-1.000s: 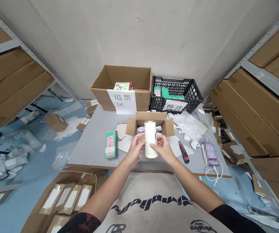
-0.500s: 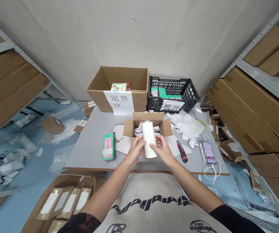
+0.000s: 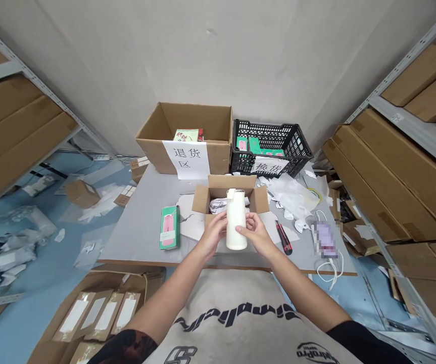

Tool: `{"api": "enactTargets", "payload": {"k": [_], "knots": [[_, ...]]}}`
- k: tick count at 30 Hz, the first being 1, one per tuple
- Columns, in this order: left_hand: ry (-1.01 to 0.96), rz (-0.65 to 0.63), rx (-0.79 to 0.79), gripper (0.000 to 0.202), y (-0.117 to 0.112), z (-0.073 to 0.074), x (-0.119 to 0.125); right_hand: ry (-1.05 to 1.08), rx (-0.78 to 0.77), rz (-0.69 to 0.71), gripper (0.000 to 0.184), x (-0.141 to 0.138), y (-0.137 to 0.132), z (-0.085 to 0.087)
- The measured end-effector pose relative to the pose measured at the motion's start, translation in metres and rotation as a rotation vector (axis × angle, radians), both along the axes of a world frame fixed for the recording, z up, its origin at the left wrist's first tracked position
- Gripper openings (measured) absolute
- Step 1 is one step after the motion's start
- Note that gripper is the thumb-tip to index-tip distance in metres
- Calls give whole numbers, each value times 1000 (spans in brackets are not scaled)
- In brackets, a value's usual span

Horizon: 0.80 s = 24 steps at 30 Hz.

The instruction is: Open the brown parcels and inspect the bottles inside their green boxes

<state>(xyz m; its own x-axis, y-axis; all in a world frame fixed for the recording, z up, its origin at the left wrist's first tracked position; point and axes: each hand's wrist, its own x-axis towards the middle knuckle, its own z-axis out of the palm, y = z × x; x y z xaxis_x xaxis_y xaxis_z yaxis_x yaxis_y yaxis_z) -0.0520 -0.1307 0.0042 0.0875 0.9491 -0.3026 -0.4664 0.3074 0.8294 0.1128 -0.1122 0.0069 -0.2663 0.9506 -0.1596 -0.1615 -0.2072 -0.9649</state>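
A cream-white insulated bottle (image 3: 236,222) stands nearly upright in the air between my hands, its lid and strap loop at the top. My left hand (image 3: 214,233) closes on its left side, and my right hand (image 3: 254,230) grips the right side with the thumb across the front. Just behind the bottle is an open small cardboard box (image 3: 259,200) with crumpled paper (image 3: 218,205) inside. To the left, a green box with a pink bottle picture (image 3: 170,227) lies on the grey table (image 3: 134,222). A red and black utility knife (image 3: 284,237) rests to the right.
At the back stand a large labelled carton (image 3: 145,151) and a black plastic crate (image 3: 297,162) holding green boxes. Torn white packaging (image 3: 289,194) and a phone with a cable (image 3: 326,238) lie at the right. A carton of parcels (image 3: 66,293) sits below the table's left front; shelves flank both sides.
The bottle has turned in my hands, so its strap loop has swung from the left side to the front. It also sits slightly further right and straighter.
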Motion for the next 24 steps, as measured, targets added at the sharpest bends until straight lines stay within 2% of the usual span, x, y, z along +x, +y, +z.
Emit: {"api": "enactTargets", "payload": {"k": [2, 8, 12, 15, 18, 21, 24], "knots": [[-33, -30, -29, 51, 0, -1, 0, -13, 8, 8, 44, -1, -1, 0], [21, 37, -5, 46, -3, 0, -1, -269, 111, 10, 46, -1, 2, -5], [56, 39, 14, 42, -6, 1, -2, -195, 82, -6, 58, -2, 1, -3], [67, 72, 31, 38, -7, 0, -4, -122, 50, -30, 49, -1, 0, -1], [43, 58, 20, 39, -7, 0, -5, -34, 22, 52, 40, 0, -1, 3], [-50, -30, 6, 50, -8, 0, -4, -95, 46, 88, 33, 0, -1, 3], [-68, -24, -6, 58, -9, -1, -3, -198, 93, 94, 36, -4, 0, -2]]}}
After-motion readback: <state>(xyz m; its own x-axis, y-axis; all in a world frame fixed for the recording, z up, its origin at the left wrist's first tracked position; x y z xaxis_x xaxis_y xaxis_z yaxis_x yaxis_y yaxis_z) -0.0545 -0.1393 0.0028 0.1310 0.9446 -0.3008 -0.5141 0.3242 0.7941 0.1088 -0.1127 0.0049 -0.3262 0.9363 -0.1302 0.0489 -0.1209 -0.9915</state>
